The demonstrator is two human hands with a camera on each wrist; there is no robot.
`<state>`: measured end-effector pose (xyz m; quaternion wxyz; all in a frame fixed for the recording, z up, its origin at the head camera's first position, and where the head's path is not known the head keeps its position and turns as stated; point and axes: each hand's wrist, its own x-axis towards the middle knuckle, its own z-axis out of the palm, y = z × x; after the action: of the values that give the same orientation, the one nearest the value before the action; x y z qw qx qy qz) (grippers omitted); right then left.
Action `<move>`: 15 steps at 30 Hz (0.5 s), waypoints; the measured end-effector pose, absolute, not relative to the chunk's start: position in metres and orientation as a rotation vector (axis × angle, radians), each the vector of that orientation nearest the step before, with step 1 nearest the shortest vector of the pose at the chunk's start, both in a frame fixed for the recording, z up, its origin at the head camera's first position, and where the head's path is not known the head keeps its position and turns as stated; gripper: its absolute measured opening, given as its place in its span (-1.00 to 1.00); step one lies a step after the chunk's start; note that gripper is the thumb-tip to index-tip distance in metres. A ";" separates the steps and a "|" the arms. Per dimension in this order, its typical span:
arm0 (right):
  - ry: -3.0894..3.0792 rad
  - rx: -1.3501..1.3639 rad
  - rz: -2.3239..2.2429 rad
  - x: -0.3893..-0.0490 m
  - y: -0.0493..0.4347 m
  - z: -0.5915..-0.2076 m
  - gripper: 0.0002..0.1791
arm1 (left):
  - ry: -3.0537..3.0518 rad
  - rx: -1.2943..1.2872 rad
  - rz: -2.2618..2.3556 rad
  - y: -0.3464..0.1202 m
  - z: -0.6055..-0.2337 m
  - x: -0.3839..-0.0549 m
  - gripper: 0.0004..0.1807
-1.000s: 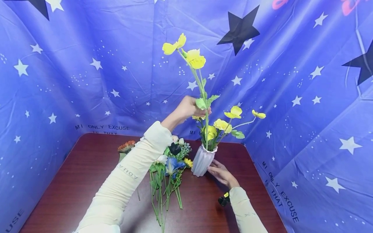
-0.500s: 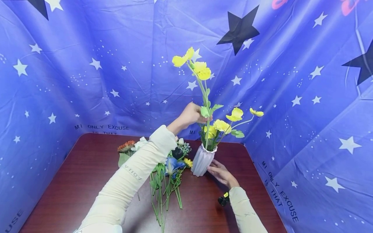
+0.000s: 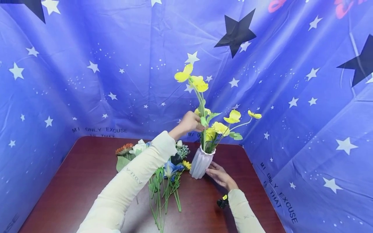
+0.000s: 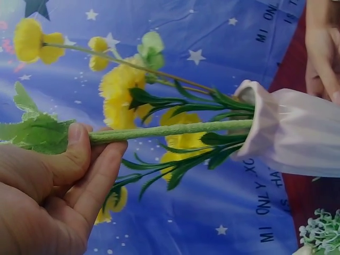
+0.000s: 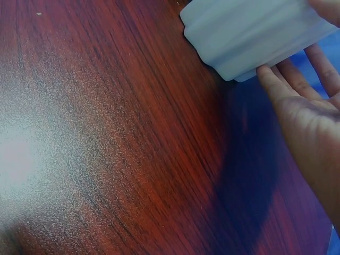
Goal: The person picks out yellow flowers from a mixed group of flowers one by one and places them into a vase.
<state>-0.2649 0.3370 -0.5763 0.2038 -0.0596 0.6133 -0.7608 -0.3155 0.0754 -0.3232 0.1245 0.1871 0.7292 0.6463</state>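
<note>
My left hand (image 3: 190, 122) pinches the green stem (image 4: 170, 129) of a tall yellow artificial flower (image 3: 199, 83) between thumb and fingers, just below a leaf. The stem's lower end goes into the mouth of a pale, fluted vase (image 3: 201, 163) and is hidden there. Other yellow flowers (image 3: 220, 128) stand in the vase, with dark green leaves (image 4: 186, 98) around its opening. Low on the vase's right side, my right hand (image 3: 220, 176) steadies it, thumb on the near side and fingers reaching behind. The vase leans slightly to the right.
Left of the vase lie artificial flowers: a blue one (image 3: 170, 169), a small yellow one (image 3: 186, 165), a white one (image 3: 139, 147) and an orange one (image 3: 124, 149). Their stems (image 3: 158, 207) point toward me. Starry blue cloth (image 3: 131, 64) surrounds the dark wooden table (image 3: 73, 187).
My left hand has moved down with the tall yellow flower, whose stem sits deeper in the vase. My right hand stays at the vase. The head view has shifted slightly.
</note>
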 end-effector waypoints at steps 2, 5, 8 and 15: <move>1.708 -0.173 -2.111 -0.264 0.336 -0.578 -0.21 | 2.121 0.531 1.884 0.075 -0.327 -0.313 -0.82; 1.708 -0.187 -2.090 -0.263 0.333 -0.579 -0.19 | 2.117 0.496 1.907 0.075 -0.334 -0.310 -0.79; 1.720 -0.198 -2.091 -0.264 0.332 -0.578 -0.17 | 2.179 0.485 1.917 0.078 -0.338 -0.310 -0.77; 1.747 -0.166 -2.085 -0.263 0.338 -0.577 -0.19 | 2.300 0.472 1.873 0.091 -0.346 -0.307 -0.76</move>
<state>-0.2626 0.3376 -0.5772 0.2067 -0.0595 0.6273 -0.7485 -0.3072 0.0913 -0.3461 0.0688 0.1568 0.7639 0.6222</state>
